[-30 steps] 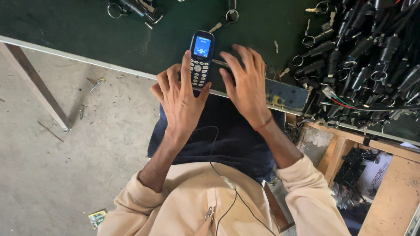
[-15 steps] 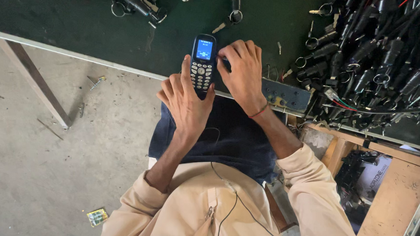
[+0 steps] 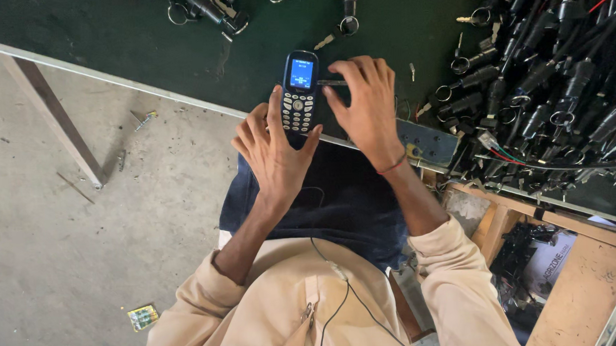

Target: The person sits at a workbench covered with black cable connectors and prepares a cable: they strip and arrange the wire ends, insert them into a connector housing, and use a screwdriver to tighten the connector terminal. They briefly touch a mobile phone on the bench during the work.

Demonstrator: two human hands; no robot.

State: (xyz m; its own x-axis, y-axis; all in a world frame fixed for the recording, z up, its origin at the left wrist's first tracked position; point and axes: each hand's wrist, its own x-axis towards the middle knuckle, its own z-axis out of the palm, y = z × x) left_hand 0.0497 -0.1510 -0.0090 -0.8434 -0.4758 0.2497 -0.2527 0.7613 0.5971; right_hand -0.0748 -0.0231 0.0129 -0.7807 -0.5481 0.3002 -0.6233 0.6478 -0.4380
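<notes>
We grip the phone (image 3: 300, 92) in our left hand (image 3: 274, 150); right hand (image 3: 367, 105) pinches a key (image 3: 332, 83) beside it, lining up carefully.

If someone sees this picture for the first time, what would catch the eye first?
The lit blue screen of the small keypad phone stands out at the middle of the dark green table, held by the left hand. The right hand rests beside it, on the table edge. At the right lies a big heap of black lock parts with key rings.
</notes>
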